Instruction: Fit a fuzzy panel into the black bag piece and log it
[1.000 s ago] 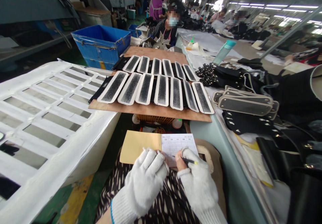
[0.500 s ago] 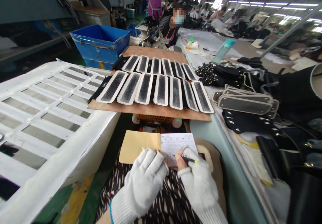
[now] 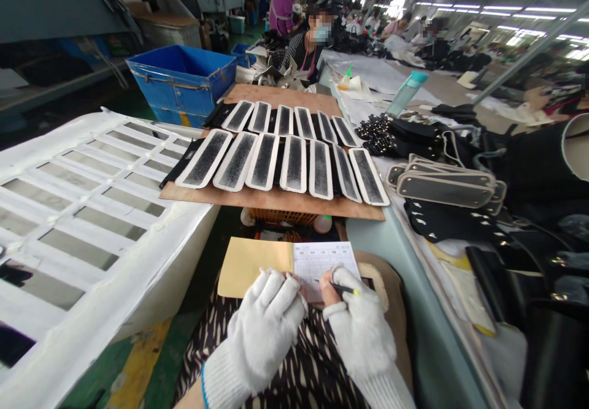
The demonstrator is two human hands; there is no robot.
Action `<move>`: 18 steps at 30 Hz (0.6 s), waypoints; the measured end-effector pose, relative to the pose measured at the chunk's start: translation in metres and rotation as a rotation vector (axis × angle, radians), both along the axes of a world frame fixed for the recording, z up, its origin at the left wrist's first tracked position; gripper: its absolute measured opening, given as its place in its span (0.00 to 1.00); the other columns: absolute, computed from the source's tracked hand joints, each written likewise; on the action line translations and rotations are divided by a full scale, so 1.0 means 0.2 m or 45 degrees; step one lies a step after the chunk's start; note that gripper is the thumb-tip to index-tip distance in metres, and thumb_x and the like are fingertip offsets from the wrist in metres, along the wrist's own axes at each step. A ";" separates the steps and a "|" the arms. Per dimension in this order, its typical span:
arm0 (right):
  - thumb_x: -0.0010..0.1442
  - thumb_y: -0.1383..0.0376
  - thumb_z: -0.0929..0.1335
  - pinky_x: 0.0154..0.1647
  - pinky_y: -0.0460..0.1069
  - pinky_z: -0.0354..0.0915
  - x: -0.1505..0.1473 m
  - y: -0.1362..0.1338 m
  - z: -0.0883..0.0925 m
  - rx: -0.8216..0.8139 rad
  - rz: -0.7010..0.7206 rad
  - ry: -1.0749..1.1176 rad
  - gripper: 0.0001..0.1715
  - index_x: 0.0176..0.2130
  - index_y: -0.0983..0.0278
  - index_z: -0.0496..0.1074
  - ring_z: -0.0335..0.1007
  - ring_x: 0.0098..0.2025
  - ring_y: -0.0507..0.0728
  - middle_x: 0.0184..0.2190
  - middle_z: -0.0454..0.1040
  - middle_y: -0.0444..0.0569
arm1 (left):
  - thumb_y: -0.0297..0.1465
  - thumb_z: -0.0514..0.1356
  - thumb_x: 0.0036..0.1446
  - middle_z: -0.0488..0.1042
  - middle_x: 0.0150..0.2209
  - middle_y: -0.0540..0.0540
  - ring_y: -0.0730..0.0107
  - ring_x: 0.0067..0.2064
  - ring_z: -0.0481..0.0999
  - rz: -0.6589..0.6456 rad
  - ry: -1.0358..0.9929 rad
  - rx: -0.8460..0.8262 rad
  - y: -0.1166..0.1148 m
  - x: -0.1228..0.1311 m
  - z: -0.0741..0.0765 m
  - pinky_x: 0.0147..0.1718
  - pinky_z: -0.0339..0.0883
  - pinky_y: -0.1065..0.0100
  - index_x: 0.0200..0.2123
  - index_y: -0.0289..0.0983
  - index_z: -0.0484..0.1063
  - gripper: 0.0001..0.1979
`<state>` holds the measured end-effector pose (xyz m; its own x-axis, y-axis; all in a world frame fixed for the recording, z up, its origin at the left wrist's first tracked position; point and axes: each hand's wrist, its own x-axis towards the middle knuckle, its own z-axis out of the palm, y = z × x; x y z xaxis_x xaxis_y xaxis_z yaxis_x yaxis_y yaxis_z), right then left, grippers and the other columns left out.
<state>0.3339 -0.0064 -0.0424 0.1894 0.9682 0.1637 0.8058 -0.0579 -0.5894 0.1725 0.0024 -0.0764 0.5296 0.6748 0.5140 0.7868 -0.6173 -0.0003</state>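
An open notebook point(image 3: 326, 262) with a yellow cover point(image 3: 255, 267) lies on my lap, its right-hand page printed with a table and bearing small writing. My left hand point(image 3: 269, 323), in a white knit glove with bare fingertips, grips its lower edge near the fold, fingers bent over the paper. In my right hand point(image 3: 359, 317), gloved the same way, a dark pen point(image 3: 343, 288) with a yellow-green band is pinched between thumb and fingers. The pen's tip points left over the written page. Part of the page's lower edge is hidden by my hands.
Ahead, a brown board point(image 3: 276, 202) carries two rows of white-edged dark strips point(image 3: 293, 164). A white slotted panel point(image 3: 110, 231) stands left, a blue bin point(image 3: 184, 84) behind it. On the right bench are grey-black bag pieces point(image 3: 444, 188) and a teal bottle point(image 3: 407, 92). A masked co-worker point(image 3: 306, 47) sits beyond.
The view has shifted very slightly. My hands, the pen and the notebook stay almost as they were; the co-worker's head has moved a little to the left.
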 end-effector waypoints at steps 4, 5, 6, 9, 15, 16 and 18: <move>0.66 0.56 0.63 0.27 0.46 0.62 0.00 0.00 0.00 -0.029 -0.010 0.021 0.17 0.26 0.58 0.66 0.68 0.26 0.53 0.23 0.72 0.42 | 0.22 0.58 0.60 0.75 0.37 0.47 0.61 0.38 0.72 -0.005 -0.020 0.015 0.00 0.00 0.00 0.45 0.70 0.56 0.36 0.34 0.74 0.06; 0.66 0.56 0.63 0.27 0.46 0.62 0.00 0.00 0.00 -0.034 -0.012 0.024 0.18 0.26 0.58 0.66 0.68 0.26 0.53 0.23 0.72 0.42 | 0.22 0.58 0.59 0.75 0.37 0.47 0.61 0.38 0.72 -0.008 -0.026 0.014 0.00 0.00 0.00 0.45 0.70 0.56 0.36 0.34 0.75 0.06; 0.66 0.56 0.63 0.27 0.46 0.62 0.00 0.00 0.00 -0.039 -0.009 0.028 0.18 0.26 0.58 0.66 0.68 0.26 0.53 0.23 0.72 0.42 | 0.22 0.58 0.59 0.75 0.37 0.47 0.61 0.38 0.72 -0.007 -0.034 0.014 0.00 0.00 0.00 0.45 0.70 0.56 0.36 0.34 0.74 0.06; 0.66 0.56 0.63 0.27 0.47 0.62 0.01 0.00 -0.01 -0.047 0.010 0.032 0.18 0.26 0.58 0.66 0.67 0.26 0.53 0.23 0.71 0.42 | 0.22 0.57 0.60 0.75 0.38 0.47 0.61 0.38 0.71 -0.003 -0.035 0.008 0.01 0.00 0.00 0.45 0.70 0.57 0.36 0.34 0.74 0.06; 0.66 0.56 0.63 0.26 0.47 0.62 0.01 0.00 -0.01 -0.022 0.028 0.018 0.19 0.25 0.58 0.65 0.67 0.25 0.53 0.22 0.71 0.42 | 0.21 0.54 0.62 0.75 0.38 0.47 0.63 0.40 0.72 0.021 -0.014 0.014 0.00 0.00 -0.01 0.47 0.70 0.57 0.36 0.36 0.74 0.10; 0.66 0.56 0.63 0.26 0.47 0.62 0.00 0.00 -0.01 -0.021 0.026 0.020 0.19 0.25 0.58 0.65 0.67 0.25 0.53 0.22 0.71 0.42 | 0.21 0.54 0.62 0.75 0.38 0.47 0.63 0.40 0.72 0.020 -0.008 0.014 0.00 0.00 -0.01 0.47 0.70 0.57 0.36 0.36 0.74 0.10; 0.66 0.56 0.63 0.26 0.47 0.62 0.00 0.00 -0.01 -0.016 0.017 0.023 0.19 0.25 0.58 0.65 0.67 0.25 0.53 0.22 0.71 0.43 | 0.21 0.55 0.62 0.75 0.38 0.47 0.63 0.39 0.72 0.017 -0.011 0.012 0.00 0.00 -0.01 0.47 0.70 0.57 0.36 0.36 0.74 0.09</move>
<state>0.3342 -0.0060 -0.0446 0.1790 0.9726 0.1482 0.7956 -0.0545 -0.6034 0.1731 0.0023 -0.0784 0.5161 0.6767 0.5251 0.7948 -0.6069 0.0010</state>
